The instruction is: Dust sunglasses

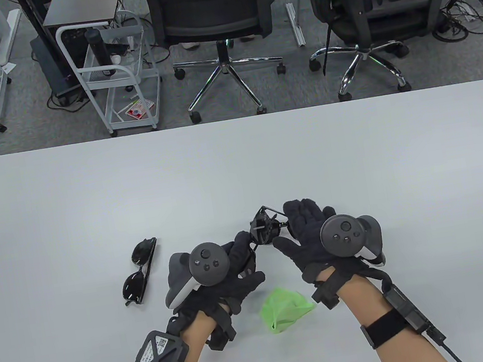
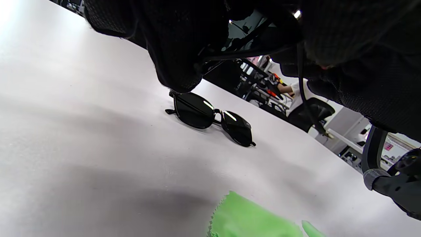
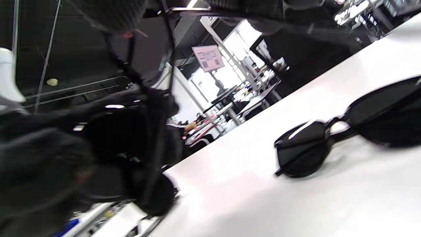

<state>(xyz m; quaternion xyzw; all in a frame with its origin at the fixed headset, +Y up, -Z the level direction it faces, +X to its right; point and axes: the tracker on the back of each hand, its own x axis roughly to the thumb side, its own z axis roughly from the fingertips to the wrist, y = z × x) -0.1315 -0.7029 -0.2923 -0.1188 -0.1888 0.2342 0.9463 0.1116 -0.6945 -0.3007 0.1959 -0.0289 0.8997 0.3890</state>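
Both hands are up over the table [image 1: 355, 149], sharing one pair of sunglasses [image 1: 265, 226]: left hand [image 1: 220, 276] pinching one end, right hand [image 1: 312, 236] gripping the other. A second pair [image 1: 140, 270] lies flat to the left (no branding legible). Green cloth [image 1: 284, 308] sits crumpled between the wrists.

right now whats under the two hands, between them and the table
A crumpled green cloth lies on the table below the hands, untouched. The left hand and right hand hold black sunglasses up between them; their fingers cover much of the frame.
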